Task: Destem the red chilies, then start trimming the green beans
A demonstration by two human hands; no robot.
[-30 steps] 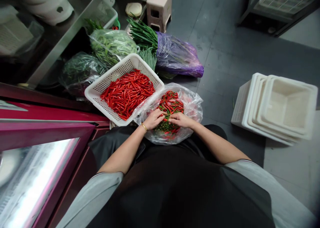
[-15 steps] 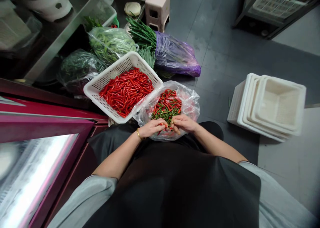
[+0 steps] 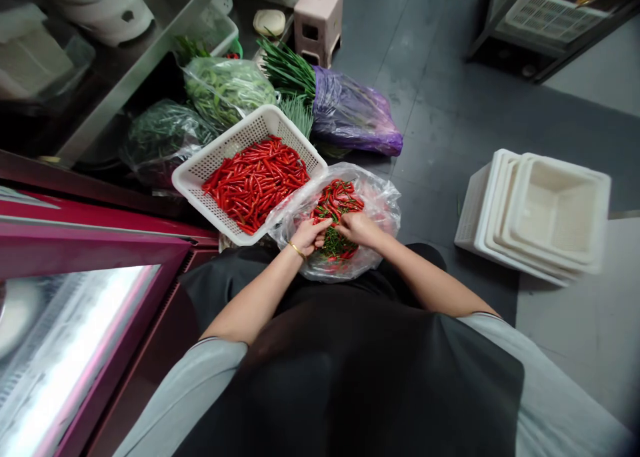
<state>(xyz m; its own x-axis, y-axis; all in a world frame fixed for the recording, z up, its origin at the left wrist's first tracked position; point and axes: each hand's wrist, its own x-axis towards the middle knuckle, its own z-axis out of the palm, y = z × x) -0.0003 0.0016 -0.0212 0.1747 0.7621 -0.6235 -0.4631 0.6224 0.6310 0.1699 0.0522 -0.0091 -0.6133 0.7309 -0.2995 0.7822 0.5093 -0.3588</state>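
A clear plastic bag (image 3: 383,193) lies open on my lap, holding red chili peppers (image 3: 336,195) with green stems (image 3: 337,243). My left hand (image 3: 311,235), a gold bangle at its wrist, is closed over the left side of the pile, its fingers curled round chili peppers that are mostly hidden. My right hand (image 3: 361,229) reaches into the pile from the right, fingers bent and pinched together; its fingertips are partly hidden among the peppers. Touching the bag on the left, a white perforated basket (image 3: 193,170) holds many red chili peppers (image 3: 257,183) without visible stems.
Bagged leafy greens (image 3: 227,90) and green stalks in a purple bag (image 3: 355,113) lie beyond the basket. A pink stool (image 3: 320,20) stands behind them. Stacked white baskets (image 3: 480,217) are on the floor at right. A glass-topped red cabinet (image 3: 165,250) borders my left.
Both hands have moved up, farther into the pile. My left hand has turned and its fingers curl more; my right fingertips have gone down among the peppers. The view has shifted slightly.
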